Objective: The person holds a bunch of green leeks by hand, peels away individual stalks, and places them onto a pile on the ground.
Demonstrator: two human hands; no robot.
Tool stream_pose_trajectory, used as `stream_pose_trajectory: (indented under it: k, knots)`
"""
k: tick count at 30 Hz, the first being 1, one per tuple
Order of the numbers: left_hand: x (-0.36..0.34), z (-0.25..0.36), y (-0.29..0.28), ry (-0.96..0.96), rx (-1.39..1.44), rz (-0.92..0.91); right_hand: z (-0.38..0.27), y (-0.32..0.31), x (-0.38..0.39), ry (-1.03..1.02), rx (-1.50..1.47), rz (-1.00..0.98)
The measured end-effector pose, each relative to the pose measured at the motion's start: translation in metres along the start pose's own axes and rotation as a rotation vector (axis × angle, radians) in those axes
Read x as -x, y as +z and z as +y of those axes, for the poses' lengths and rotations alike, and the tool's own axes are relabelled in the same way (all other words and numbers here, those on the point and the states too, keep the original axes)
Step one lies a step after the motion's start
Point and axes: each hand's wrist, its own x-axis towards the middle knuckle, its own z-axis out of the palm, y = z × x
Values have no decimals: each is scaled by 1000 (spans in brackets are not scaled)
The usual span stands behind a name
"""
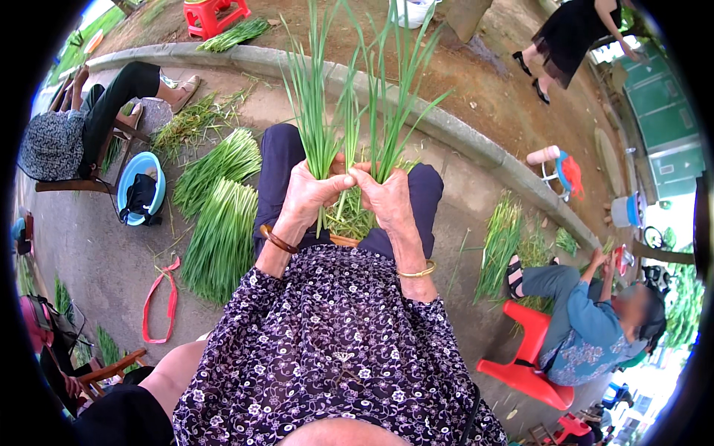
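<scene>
Both of my hands are raised over my lap, thumbs meeting in the middle. My left hand (316, 192) is closed around a bunch of long green garlic chives (314, 119), leaves pointing away from me. In my right hand (385, 197) is another bunch of garlic chives (393, 123), also held upright. A few thinner stalks (349, 130) rise between the two bunches, pinched near my thumbs. Below my hands, between my knees, lie loose trimmings (348, 221), partly hidden by my wrists.
Two stacked chive piles (219, 241) lie left of my legs, near a red strap (163, 301) and a blue basin (143, 215). More chives (500, 241) lie at right, beside a person on a red chair (526, 349). A stone curb (461, 134) crosses ahead.
</scene>
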Motion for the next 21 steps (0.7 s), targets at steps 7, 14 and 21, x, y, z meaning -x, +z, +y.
stream_pose_trajectory:
  k: [7,14,21]
  knots:
    - [-2,6,-2,-141,28,-3,11,5,0,-121,246,2]
    - [-10,2,-2,-136,135,51,12,12,0,-211,353,36]
    - [-30,8,-26,-64,363,32,4,-11,-6,102,-337,9]
